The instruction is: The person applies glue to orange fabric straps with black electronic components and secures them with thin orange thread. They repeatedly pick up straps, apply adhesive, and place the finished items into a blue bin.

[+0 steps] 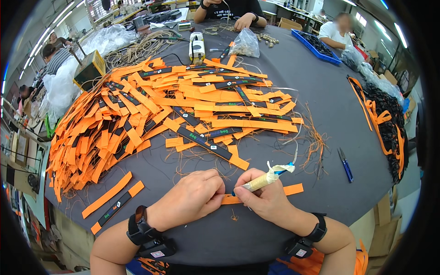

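Note:
My left hand [192,197] is curled shut on the left end of an orange strap [293,189] lying flat on the dark grey table [330,110]. Beside it my right hand [263,195] grips a tape-wrapped tool [268,178] with a blue tip, its point down at the strap between my hands. The strap's right end sticks out past my right hand. Both wrists wear black bands. A big heap of orange and black straps [174,110] spreads just beyond my hands.
Two loose straps [114,201] lie at the near left edge. Blue snips [345,165] and orange thread scraps [314,142] sit to the right. A black and orange pile [389,123] fills the far right. People work across the table near a blue tray [316,46].

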Tool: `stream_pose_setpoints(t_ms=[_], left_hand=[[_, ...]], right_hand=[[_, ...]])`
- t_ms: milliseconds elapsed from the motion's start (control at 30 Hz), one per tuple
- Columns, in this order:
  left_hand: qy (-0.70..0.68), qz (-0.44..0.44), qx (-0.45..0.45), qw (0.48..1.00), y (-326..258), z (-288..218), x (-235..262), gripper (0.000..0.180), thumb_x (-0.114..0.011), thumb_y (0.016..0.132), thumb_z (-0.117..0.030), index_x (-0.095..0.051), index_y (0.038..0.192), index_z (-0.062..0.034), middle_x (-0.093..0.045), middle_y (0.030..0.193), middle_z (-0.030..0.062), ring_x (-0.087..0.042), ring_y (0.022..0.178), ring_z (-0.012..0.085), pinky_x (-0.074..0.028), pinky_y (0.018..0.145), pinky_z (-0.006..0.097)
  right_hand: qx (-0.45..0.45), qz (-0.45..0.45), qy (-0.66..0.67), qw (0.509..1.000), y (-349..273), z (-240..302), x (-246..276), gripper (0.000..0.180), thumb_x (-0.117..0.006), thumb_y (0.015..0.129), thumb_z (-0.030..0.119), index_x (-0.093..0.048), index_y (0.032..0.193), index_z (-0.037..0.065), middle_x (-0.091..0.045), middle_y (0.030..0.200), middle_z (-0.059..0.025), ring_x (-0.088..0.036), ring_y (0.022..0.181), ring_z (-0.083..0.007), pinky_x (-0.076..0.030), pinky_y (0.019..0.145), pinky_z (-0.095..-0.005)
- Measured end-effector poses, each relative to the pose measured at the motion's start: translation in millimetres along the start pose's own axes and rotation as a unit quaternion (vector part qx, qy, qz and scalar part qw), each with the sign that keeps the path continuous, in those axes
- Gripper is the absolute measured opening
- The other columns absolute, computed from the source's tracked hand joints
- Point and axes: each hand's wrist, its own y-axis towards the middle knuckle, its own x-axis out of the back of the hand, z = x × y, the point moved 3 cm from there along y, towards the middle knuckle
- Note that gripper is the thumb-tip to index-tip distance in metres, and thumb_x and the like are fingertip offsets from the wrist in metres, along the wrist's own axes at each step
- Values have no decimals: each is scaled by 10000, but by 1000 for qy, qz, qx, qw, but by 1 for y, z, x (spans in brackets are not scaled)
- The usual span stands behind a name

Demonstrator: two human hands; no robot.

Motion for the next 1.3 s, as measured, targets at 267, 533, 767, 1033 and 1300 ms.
stream_pose_setpoints(t_ms=[267, 533, 767, 1033, 1300], left_hand=[[129, -121, -6, 984, -2, 5, 19, 115, -678, 790, -25, -570, 831, -21, -568, 814, 103, -602, 739, 289, -502, 666, 376], [225, -116, 70, 965, -13, 4, 41, 271, -793, 751, -131, -651, 969, -54, -578, 993, 94, -533, 1019, 293, -431, 876, 396], [100, 12, 101, 990, -10, -8, 2, 242, -789, 798, -180, -610, 896, -49, -565, 925, 90, -536, 941, 283, -432, 842, 373], [33, -68, 59, 995, -8, -9, -7, 148, -731, 820, -81, -597, 873, -47, -558, 783, 72, -572, 745, 286, -447, 715, 385], [167, -33, -38, 985, -9, -13, -3, 106, -721, 820, -73, -625, 863, -59, -544, 788, 57, -581, 742, 258, -436, 679, 355]], right_hand=[[-41, -14, 77, 996, 0, -3, 1, 128, -648, 962, 137, -595, 953, 21, -589, 716, 3, -554, 603, -50, -438, 520, -207], [-71, -94, 218, 969, 3, -2, 15, 158, -592, 985, 172, -561, 935, 26, -630, 740, -58, -654, 608, -113, -516, 489, -226], [-46, -88, 163, 982, 3, 2, 15, 112, -591, 972, 134, -566, 939, 30, -632, 739, -45, -644, 613, -97, -507, 499, -213], [6, -101, 141, 985, 3, 6, 19, 88, -588, 970, 109, -563, 951, 26, -635, 772, -45, -644, 638, -86, -521, 540, -211], [50, -130, 161, 977, 0, 19, 28, 101, -618, 973, 108, -579, 969, 16, -632, 818, -31, -628, 681, -64, -517, 575, -200]])
